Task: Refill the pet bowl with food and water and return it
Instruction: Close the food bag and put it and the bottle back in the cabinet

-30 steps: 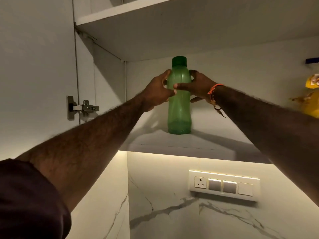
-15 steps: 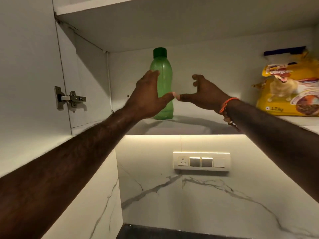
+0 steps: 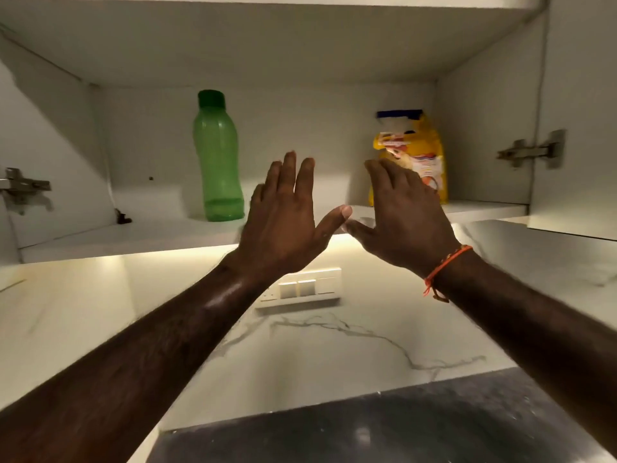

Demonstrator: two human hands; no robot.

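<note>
A green plastic water bottle with a dark green cap stands upright on the white cabinet shelf, left of centre. A yellow pet food bag stands on the same shelf to the right. My left hand is raised in front of the shelf edge, fingers spread, holding nothing, just right of the bottle. My right hand, with an orange thread at the wrist, is open too and partly covers the lower left of the bag. No pet bowl is in view.
Both cabinet doors stand open, with metal hinges at the left and right. Below the lit shelf underside is a marble wall with a switch panel. A dark countertop lies at the bottom.
Both hands let go of the green bottle and drew back from it with fingers spread. The view swung right, bringing the food bag and the right door into sight.
</note>
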